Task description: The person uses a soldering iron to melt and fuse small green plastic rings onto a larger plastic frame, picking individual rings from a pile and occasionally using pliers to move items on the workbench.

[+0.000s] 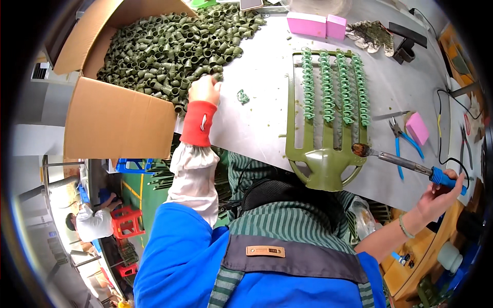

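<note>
My right hand is wrapped round the blue handle of a soldering iron. Its browned tip rests at the lower right of an olive-green plastic frame, which has long parallel bars. Rows of lighter green coils lie along those bars. At the right edge of a heap of small olive-green tubular fittings, my left hand has its fingers curled in at the nearest pieces. What they hold, if anything, is hidden. A red cuff covers that wrist.
An open cardboard box stands behind the heap. Pink blocks, a stained glove, blue-handled pliers and a tangle of green scraps lie on the table. The iron's black cable runs along the right. Another person sits far left.
</note>
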Motion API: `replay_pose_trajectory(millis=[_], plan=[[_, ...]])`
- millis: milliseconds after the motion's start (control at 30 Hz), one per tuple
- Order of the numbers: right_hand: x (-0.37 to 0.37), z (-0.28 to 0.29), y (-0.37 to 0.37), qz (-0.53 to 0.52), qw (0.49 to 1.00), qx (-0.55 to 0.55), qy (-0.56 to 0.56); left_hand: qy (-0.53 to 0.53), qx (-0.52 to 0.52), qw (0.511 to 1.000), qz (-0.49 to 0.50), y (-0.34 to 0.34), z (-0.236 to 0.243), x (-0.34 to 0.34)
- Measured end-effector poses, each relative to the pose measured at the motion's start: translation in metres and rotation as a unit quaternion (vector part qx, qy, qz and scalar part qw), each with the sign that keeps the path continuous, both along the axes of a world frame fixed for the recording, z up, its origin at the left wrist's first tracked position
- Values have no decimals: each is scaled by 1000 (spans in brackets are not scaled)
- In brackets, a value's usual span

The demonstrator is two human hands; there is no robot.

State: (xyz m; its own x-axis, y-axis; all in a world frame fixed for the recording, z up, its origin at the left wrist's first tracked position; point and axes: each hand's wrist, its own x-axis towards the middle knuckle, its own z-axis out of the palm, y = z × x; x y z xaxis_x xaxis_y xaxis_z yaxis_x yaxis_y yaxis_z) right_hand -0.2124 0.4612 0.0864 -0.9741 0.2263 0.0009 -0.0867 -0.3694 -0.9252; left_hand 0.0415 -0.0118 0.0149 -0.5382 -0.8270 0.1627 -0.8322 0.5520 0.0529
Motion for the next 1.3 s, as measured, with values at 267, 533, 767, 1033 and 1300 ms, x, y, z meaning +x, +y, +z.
replay_pose_trajectory(millis=[267, 533, 767, 1033, 1300], plan=[[2, 0, -2, 14, 1000, -6, 16, 61, 139, 971, -184, 9, -7, 9], [7, 6, -5, 23, 1000, -17, 13, 60, -157, 977, -128, -18, -22, 0], [11, 9, -11, 17, 1000, -5, 25, 81, -147, 977, -131, -13, -18, -9], [12, 13, -15, 22, 999, -16, 28, -110, -200, 971, -71, -28, -19, -18], [9, 9, -13, 2, 999, -35, 37, 47, 31, 979, -195, -24, -9, -21]])
